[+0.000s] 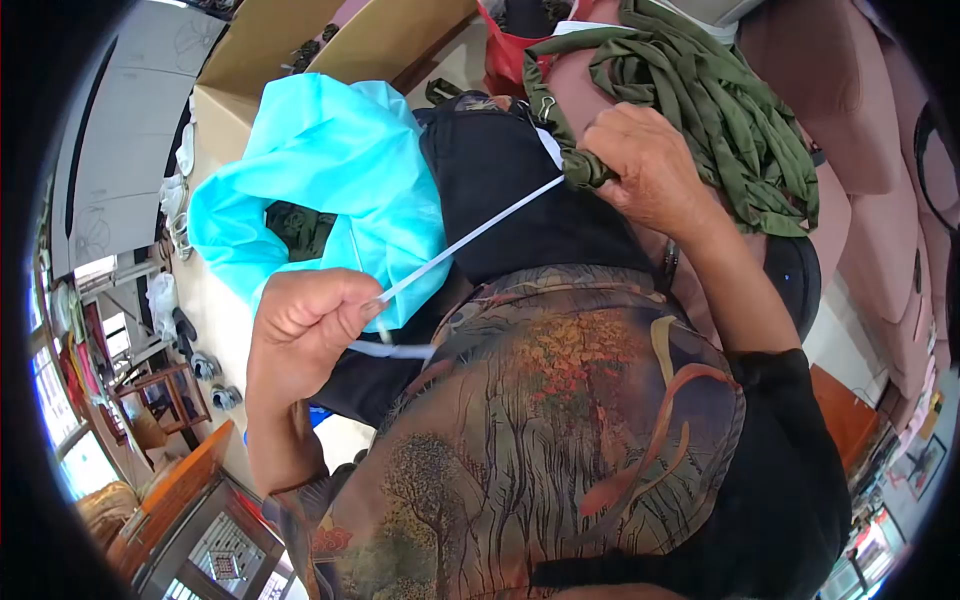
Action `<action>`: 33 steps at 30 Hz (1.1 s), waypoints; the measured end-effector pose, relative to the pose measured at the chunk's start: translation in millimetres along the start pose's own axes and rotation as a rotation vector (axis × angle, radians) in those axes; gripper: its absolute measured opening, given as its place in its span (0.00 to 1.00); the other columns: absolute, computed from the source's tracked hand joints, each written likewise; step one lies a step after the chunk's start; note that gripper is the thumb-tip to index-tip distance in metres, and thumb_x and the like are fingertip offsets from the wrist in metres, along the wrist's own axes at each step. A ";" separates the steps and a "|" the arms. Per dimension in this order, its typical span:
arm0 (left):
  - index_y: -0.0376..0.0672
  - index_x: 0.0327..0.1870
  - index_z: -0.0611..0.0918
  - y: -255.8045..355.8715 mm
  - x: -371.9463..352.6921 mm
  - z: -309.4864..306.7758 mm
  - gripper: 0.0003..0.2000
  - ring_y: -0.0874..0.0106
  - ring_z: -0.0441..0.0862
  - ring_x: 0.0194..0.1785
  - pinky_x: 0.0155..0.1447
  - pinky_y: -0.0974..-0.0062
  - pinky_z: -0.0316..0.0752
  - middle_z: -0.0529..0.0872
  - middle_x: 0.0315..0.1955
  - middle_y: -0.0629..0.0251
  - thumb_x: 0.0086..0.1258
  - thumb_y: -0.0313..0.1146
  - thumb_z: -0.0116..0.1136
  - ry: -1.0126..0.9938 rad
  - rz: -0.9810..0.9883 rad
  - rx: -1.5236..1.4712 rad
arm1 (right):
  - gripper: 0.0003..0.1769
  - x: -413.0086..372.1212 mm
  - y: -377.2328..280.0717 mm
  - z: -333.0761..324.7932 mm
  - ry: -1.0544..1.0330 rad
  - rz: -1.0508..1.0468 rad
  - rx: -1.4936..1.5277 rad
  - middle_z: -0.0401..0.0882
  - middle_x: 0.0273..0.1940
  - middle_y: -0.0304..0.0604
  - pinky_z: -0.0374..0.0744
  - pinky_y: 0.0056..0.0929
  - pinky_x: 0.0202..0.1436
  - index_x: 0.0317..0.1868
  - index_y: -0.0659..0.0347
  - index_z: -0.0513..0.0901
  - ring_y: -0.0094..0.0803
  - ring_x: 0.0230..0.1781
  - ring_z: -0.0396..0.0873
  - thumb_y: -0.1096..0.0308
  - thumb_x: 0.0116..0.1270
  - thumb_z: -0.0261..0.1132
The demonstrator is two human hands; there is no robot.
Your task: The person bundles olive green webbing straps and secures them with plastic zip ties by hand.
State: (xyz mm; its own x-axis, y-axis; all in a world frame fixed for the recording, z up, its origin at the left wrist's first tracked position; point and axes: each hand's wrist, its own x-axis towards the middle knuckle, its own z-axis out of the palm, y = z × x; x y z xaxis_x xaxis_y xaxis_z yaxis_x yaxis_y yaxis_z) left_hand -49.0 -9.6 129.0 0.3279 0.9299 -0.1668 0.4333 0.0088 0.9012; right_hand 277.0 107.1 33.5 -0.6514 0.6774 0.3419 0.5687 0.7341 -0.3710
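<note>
A narrow white cord [480, 232] runs taut in a straight line between my two hands. My left hand [315, 325] pinches it between thumb and fingertips, and a loose end [392, 350] hangs below that hand. At the other end the cord goes into a bunched strip of olive green fabric [587, 169]. Around that bunch the fingers of my right hand [640, 165] are closed. More green fabric [700, 110] lies heaped beside and beyond my right hand. Whether the cord passes inside the strip is hidden by the bunching.
A bright turquoise bag [330, 180] stands open at the left, with dark green cloth [300, 230] inside. Behind it is a cardboard box [375, 40]. A red bag [508, 50] is at the top. A pink sofa [825, 90] lines the right side. Shoes [205, 366] lie far left.
</note>
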 end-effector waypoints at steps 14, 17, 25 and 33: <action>0.36 0.33 0.80 -116.4 38.1 56.0 0.03 0.58 0.79 0.38 0.44 0.68 0.73 0.82 0.34 0.55 0.61 0.25 0.61 0.300 0.017 0.479 | 0.05 20.5 -27.4 58.5 0.014 0.188 0.601 0.78 0.33 0.48 0.77 0.35 0.43 0.37 0.64 0.78 0.43 0.37 0.80 0.76 0.58 0.63; 0.37 0.32 0.77 -129.4 37.3 61.2 0.02 0.63 0.80 0.46 0.50 0.70 0.73 0.83 0.45 0.56 0.61 0.22 0.59 0.339 0.005 0.196 | 0.06 19.3 -24.8 52.4 -0.021 0.203 0.461 0.79 0.35 0.47 0.77 0.35 0.43 0.37 0.63 0.79 0.44 0.39 0.80 0.76 0.57 0.64; 0.38 0.33 0.76 -103.2 32.5 55.6 0.06 0.57 0.76 0.61 0.59 0.62 0.73 0.83 0.49 0.50 0.71 0.30 0.49 0.272 -0.006 -0.683 | 0.12 59.0 -18.8 78.8 0.073 -0.210 0.153 0.78 0.40 0.41 0.68 0.41 0.55 0.38 0.54 0.80 0.41 0.51 0.75 0.77 0.52 0.64; 0.38 0.37 0.75 -95.4 44.9 61.9 0.09 0.48 0.78 0.59 0.60 0.50 0.74 0.84 0.47 0.48 0.74 0.35 0.48 0.158 0.187 -1.411 | 0.06 15.1 -9.9 12.4 -0.180 0.232 0.582 0.74 0.28 0.37 0.71 0.25 0.37 0.39 0.62 0.79 0.25 0.30 0.72 0.78 0.62 0.58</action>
State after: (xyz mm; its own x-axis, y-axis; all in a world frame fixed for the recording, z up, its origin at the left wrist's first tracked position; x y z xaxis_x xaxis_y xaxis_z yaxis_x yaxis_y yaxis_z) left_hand -23.7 8.6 10.7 0.1506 0.9877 -0.0428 -0.8175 0.1487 0.5565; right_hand 255.3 109.5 31.5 -0.6469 0.7598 0.0651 0.3728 0.3896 -0.8421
